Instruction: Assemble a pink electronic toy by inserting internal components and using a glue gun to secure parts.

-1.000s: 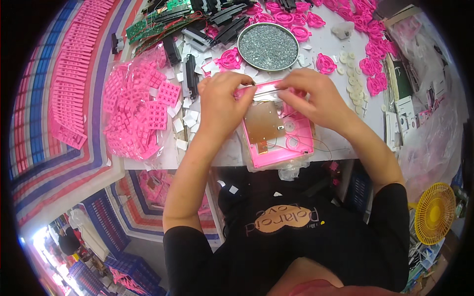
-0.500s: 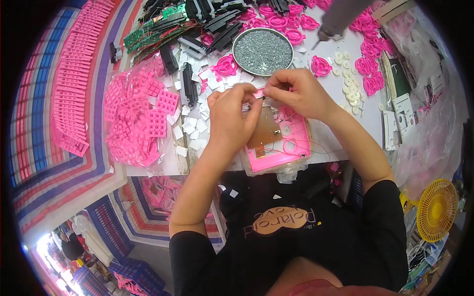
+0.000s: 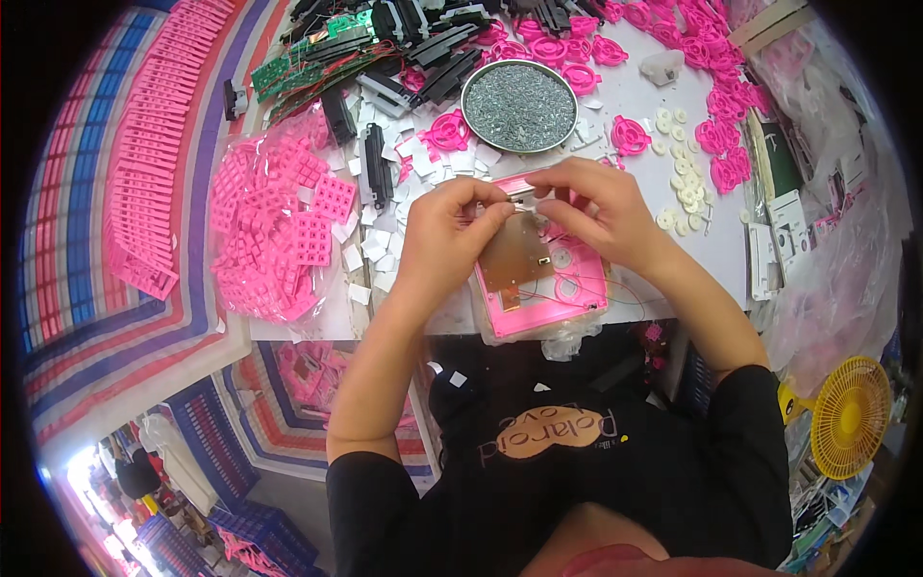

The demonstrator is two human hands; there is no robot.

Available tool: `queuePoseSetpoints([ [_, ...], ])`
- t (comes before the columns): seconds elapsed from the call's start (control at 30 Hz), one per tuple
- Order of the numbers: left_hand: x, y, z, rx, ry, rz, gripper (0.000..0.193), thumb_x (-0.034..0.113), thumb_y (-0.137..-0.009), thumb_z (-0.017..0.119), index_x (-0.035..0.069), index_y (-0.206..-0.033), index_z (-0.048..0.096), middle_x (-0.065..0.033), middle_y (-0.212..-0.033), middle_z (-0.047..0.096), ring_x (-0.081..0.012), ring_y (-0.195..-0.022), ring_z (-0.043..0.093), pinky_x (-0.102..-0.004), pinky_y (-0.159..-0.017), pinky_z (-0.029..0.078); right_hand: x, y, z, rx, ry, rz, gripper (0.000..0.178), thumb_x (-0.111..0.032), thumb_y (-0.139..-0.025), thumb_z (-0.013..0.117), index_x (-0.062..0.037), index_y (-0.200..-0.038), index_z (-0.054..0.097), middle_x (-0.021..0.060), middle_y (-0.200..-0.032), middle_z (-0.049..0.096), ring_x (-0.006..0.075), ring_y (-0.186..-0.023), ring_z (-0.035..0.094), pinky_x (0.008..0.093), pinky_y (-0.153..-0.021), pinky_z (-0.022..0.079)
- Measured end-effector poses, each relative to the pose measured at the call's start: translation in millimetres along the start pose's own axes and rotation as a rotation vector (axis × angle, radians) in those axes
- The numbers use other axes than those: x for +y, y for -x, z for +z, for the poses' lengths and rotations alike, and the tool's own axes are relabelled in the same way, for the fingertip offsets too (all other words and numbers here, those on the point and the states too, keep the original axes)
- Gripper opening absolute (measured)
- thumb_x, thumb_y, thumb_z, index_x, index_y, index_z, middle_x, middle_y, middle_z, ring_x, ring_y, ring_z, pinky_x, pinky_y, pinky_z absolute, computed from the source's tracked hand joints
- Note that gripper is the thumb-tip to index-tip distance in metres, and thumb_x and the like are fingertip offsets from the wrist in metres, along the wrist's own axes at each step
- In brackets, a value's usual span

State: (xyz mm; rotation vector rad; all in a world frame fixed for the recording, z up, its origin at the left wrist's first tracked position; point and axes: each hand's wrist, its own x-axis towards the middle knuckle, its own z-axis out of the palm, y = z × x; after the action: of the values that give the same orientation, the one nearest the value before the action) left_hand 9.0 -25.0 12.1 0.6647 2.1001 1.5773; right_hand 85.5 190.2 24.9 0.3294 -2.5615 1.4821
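A pink plastic casing point(image 3: 538, 320) lies in front of me, a brown circuit board point(image 3: 514, 258) and thin red wires inside it. Both hands meet over its far edge. My left hand point(image 3: 450, 236) is closed in a pinch, thumb against forefinger, by a small dark and metallic part point(image 3: 522, 202). From the other side, my right hand point(image 3: 606, 210) curls its thumb and forefinger around the same spot. What exactly the fingertips hold is too small to make out. Beyond the hands stands a round tin point(image 3: 519, 106) full of small metal screws.
Left lies a clear bag of pink keypads point(image 3: 274, 226), beside scattered white paper squares point(image 3: 380, 252). Black parts point(image 3: 375, 163) and green circuit boards point(image 3: 332, 53) are heaped at the back. Pink rings point(image 3: 630, 135) and white discs point(image 3: 685, 183) lie right; a yellow fan point(image 3: 851, 418) stands lower right.
The view has shifted slightly, and the hanging dark tool at the top has left it. My right fingertips have spread a little and moved off the left ones; the casing stays under my hands.
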Motion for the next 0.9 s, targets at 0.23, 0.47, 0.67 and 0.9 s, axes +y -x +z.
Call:
queuePoseSetpoints([
  [0.23, -11, 9, 10, 0.164, -0.18, 0.141, 0.011, 0.006, -0.083, 0.075, -0.001, -0.09, 0.07, -0.0004, -0.08, 0.065, -0.0089, -0.074, 0.052, -0.025, -0.07, 0.045, -20, 13, 4, -0.035, -0.077, 0.117, 0.029, -0.008, -0.089, 0.065, -0.0035, -0.118, 0.067, 0.0103, -0.098, 0.07, 0.0224, -0.081, 0.066, 0.0322, -0.071, 0.053],
  [0.47, -5, 10, 8, 0.201, -0.288, 0.316, 0.01, 0.013, -0.081, 0.076, 0.008, -0.087, 0.07, -0.0006, -0.072, 0.062, -0.0166, -0.066, 0.054, -0.0334, -0.081, 0.038, -16, 4, -2, -0.11, -0.016, 0.007, 0.032, -0.008, -0.087, 0.065, -0.0042, -0.118, 0.067, 0.0117, -0.099, 0.069, 0.0277, -0.084, 0.067, 0.0351, -0.073, 0.054],
  [0.67, -4, 12, 10, 0.191, -0.306, 0.29, 0.01, 0.013, -0.081, 0.077, 0.007, -0.087, 0.071, -0.0021, -0.075, 0.065, -0.0154, -0.066, 0.054, -0.0331, -0.077, 0.038, -12, 9, -2, -0.099, 0.038, -0.087, 0.037, -0.005, -0.086, 0.065, -0.0034, -0.124, 0.066, 0.0142, -0.107, 0.067, 0.0279, -0.091, 0.067, 0.0349, -0.078, 0.053],
  [0.9, 0, 14, 11, 0.205, -0.307, 0.353, 0.009, 0.014, -0.082, 0.077, 0.008, -0.084, 0.071, -0.0032, -0.076, 0.067, -0.0172, -0.066, 0.057, -0.0344, -0.079, 0.037, -22, 4, -10, -0.089, -0.011, -0.005, 0.03, -0.008, -0.085, 0.065, -0.006, -0.115, 0.069, 0.0112, -0.102, 0.068, 0.0274, -0.087, 0.066, 0.0365, -0.075, 0.052],
])
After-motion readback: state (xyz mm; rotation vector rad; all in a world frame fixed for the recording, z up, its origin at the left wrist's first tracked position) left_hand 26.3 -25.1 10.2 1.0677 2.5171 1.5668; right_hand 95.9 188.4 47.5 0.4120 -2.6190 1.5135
